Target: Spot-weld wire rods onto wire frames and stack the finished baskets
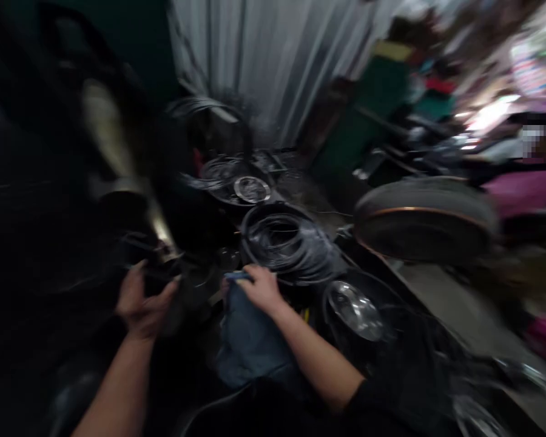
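The picture is dark and smeared by motion. My left hand is at lower left, its thumb and fingers curved round something dark that I cannot make out, just below a dark machine with a long pale metal part. My right hand is closed at the top edge of a blue-grey cloth, which hangs below it. A brighter blue strip shows at its fingertips; whether it belongs to the cloth is unclear. Just beyond the right hand is a black tub with coiled grey wire.
Further back sits another container with wire coils and a shiny ring. A round shiny metal piece lies by my right forearm. A large round wheel-like object stands at right. Corrugated metal sheeting closes the back.
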Tool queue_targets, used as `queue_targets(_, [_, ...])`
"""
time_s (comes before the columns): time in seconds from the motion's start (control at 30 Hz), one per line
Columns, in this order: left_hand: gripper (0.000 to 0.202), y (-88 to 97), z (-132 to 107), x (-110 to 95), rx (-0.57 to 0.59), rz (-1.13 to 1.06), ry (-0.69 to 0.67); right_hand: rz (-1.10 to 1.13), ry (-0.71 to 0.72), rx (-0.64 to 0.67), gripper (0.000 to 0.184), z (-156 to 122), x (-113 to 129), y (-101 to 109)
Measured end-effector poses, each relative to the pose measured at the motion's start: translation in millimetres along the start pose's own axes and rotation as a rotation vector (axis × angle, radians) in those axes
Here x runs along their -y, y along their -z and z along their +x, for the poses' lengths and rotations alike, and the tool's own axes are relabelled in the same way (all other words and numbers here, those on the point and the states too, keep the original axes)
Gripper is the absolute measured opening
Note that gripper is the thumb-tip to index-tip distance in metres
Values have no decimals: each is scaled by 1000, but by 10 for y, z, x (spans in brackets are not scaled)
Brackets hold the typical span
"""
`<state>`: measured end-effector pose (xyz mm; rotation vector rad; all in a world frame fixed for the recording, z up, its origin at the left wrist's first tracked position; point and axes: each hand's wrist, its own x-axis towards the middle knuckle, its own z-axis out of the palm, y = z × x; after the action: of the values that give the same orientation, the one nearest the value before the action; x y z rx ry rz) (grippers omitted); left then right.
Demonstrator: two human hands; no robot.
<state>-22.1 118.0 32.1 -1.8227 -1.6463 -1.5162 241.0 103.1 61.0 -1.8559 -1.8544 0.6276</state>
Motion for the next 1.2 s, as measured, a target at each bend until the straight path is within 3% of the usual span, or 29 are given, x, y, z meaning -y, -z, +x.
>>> queue_targets(0.03, [68, 27, -26, -7, -22, -3, -17, 74, 11, 12, 32, 29, 44, 9])
queue_targets(0.13, [61, 36, -105, 53, -1, -44, -54, 580, 60, 127, 50, 175, 227, -10])
queue_targets(0.23, [66, -3, -153, 140, -39, -55, -62, 772, 163, 288, 59, 264, 476, -23])
queue_targets(0.3, [67, -9, -167, 149, -55, -69, -61, 762, 222, 288, 60, 244, 634, 0])
queue_targets(0.4, [67, 6, -178, 134, -39, -95, -49, 694, 304, 160, 54, 173, 790, 28])
queue_targets(0.63, [65, 3, -219, 123, 2, -168, -52, 609, 516, -21, 10, 141, 762, -137])
queue_targets(0.87, [61, 8, -265, 84, 37, -225, -103, 670, 431, -126, 8, 94, 522, -342])
queue_targets(1.2, [59, -81, -312, 96, 34, -200, -148, 702, 385, -143, 10, 67, 387, -403])
